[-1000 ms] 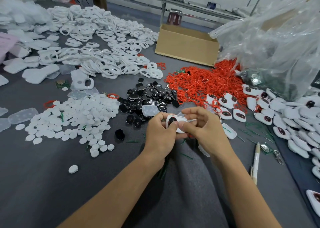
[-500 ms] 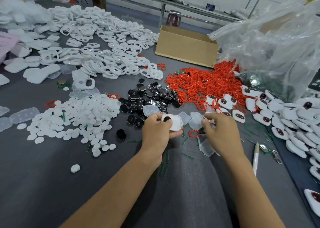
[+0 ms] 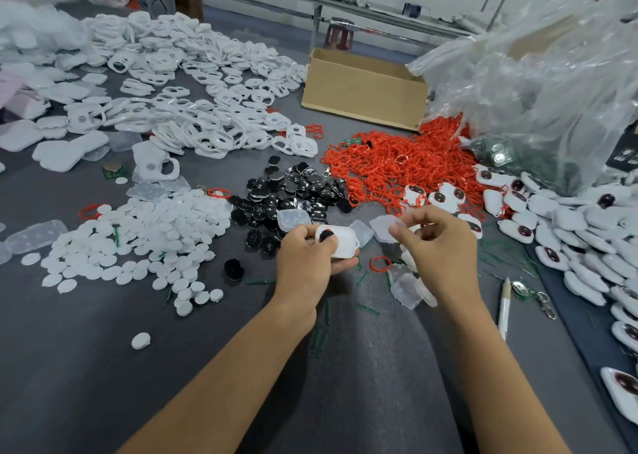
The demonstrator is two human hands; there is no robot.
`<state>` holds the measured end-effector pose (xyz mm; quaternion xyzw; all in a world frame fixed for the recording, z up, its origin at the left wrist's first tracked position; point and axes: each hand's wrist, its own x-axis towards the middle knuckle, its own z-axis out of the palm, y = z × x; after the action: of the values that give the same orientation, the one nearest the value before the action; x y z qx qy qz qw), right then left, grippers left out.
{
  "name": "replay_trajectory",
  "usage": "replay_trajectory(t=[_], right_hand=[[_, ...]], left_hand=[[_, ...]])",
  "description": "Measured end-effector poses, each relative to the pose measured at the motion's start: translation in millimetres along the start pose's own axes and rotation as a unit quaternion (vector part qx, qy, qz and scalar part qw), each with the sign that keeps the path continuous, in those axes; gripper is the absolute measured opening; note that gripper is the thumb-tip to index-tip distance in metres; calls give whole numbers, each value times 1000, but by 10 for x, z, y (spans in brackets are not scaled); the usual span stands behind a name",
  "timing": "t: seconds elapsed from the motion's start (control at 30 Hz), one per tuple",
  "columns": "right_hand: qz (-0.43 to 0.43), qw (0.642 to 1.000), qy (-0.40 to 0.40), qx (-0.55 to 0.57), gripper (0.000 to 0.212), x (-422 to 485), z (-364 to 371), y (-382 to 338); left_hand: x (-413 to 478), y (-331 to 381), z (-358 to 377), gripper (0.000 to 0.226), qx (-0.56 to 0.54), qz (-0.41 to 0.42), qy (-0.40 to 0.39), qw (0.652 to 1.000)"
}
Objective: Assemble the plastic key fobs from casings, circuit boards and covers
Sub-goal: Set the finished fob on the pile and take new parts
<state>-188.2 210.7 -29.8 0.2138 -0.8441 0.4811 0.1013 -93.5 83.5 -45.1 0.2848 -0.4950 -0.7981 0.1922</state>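
Fingers (image 3: 299, 238) of left hand (image 3: 305, 270) curled round white casing (image 3: 343, 246); right hand (image 3: 440, 250) pinching clear cover (image 3: 382, 226) by its edge. Likely light, stiff, slick: grip at rims.

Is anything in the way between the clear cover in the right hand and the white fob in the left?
Nothing visible. The right hand pinches the translucent cover beside the white casing gripped by the left hand, only air between them. A red ring lies on the table below, out of the path.
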Motion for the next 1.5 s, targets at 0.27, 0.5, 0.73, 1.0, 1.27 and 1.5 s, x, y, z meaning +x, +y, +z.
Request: replay_trajectory(t=[0.27, 0.5, 0.73, 1.0, 1.27, 1.5], right_hand=[[33, 964, -83, 252, 18, -59, -29, -148], [-19, 968, -98, 229, 24, -105, 4, -210], [-42, 970, -99, 220, 35, -116, 43, -216], [-166, 986, 16, 30, 33, -163, 61, -208], [-271, 959, -8, -81, 42, -264, 251, -238], [-208, 973, -95, -26, 51, -301, 270, -224]], left_hand=[[22, -12, 12, 13, 2, -5, -6, 1000], [20, 20, 28, 24, -53, -31, -21, 998], [36, 9, 25, 23, -57, -39, -26, 997], [31, 12, 17, 19, -72, -50, -34, 996], [-36, 36, 50, 30, -91, -62, -91, 990], [-53, 58, 35, 27, -115, -47, -129, 984]])
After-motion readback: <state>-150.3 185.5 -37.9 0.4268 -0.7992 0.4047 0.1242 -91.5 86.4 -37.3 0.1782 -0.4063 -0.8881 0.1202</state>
